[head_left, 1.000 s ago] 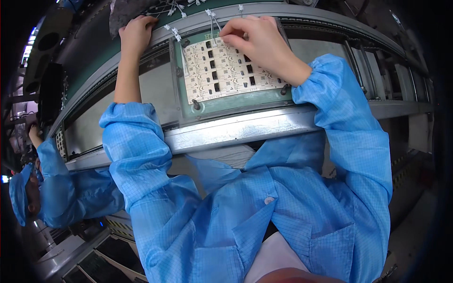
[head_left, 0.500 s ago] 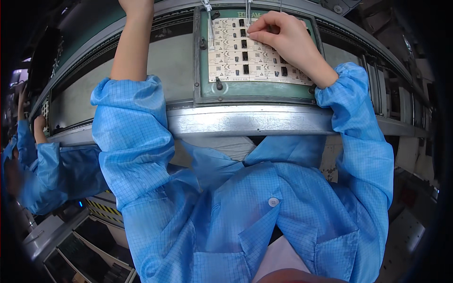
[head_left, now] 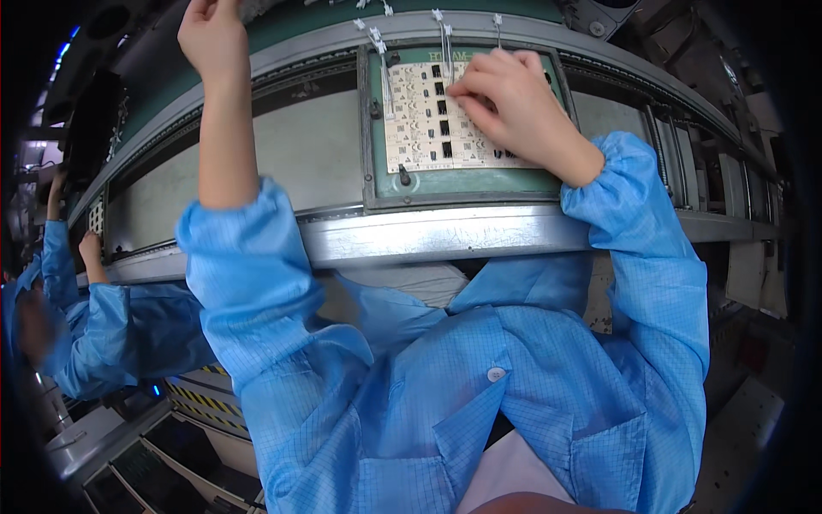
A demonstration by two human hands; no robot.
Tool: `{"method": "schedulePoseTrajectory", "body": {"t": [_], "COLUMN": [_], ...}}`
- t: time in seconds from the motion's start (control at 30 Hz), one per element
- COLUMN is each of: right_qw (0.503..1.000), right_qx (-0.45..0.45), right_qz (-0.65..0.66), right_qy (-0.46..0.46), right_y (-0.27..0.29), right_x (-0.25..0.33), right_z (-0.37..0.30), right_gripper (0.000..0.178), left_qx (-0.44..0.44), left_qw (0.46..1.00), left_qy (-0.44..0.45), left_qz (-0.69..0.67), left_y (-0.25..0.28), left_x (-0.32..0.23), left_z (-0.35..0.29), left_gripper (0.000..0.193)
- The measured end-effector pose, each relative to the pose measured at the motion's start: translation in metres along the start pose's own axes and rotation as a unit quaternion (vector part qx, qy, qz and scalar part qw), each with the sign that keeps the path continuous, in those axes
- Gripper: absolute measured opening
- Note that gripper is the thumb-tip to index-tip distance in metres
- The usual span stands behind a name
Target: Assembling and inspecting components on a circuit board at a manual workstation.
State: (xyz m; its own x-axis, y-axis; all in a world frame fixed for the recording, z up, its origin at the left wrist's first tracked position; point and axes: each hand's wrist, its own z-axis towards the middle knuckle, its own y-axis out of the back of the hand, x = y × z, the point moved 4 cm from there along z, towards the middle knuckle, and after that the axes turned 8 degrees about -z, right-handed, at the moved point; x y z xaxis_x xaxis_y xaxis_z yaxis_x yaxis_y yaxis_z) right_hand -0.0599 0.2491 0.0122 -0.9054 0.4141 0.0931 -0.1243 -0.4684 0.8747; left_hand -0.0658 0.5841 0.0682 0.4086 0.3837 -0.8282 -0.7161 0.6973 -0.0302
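Note:
A pale circuit board panel [head_left: 419, 128] with several small black parts lies in a green fixture [head_left: 454, 184] on the conveyor. My right hand [head_left: 514, 103] rests on the board's right half. Its fingertips are pinched together against the upper middle of the board, and anything between them is hidden. My left hand [head_left: 210, 34] reaches far up over the conveyor's back edge with curled fingers, the tips cut off by the picture's top. Small white connectors on thin wires [head_left: 443, 30] hang over the fixture's top edge.
A metal rail [head_left: 428, 236] runs along the conveyor's near side against my blue coat. At the far left another person in a blue coat [head_left: 77, 317] has a hand [head_left: 90, 253] at the same line. Machine frames and springs [head_left: 668, 171] stand at the right.
The fixture with the board has shifted right along the conveyor. My right hand has stayed on the board. My left hand has risen farther up, toward the picture's top.

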Motion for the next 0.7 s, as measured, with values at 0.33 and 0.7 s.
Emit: {"method": "schedulePoseTrajectory", "body": {"t": [0.33,0.7], "right_qw": [0.990,0.983], "right_qx": [0.116,-0.058], "right_qz": [-0.044,-0.164], "right_qy": [0.062,-0.064], "right_y": [0.008,-0.051], "right_x": [0.004,-0.099], "right_z": [0.017,0.135], "right_gripper": [0.016,0.019], "left_qx": [0.285,0.324], "left_qw": [0.843,0.888], "left_qy": [-0.333,-0.190], "left_qz": [0.312,0.264], "left_y": [-0.026,-0.023], "left_x": [-0.078,-0.049], "left_z": [-0.159,-0.186], "left_gripper": [0.012,0.010]}}
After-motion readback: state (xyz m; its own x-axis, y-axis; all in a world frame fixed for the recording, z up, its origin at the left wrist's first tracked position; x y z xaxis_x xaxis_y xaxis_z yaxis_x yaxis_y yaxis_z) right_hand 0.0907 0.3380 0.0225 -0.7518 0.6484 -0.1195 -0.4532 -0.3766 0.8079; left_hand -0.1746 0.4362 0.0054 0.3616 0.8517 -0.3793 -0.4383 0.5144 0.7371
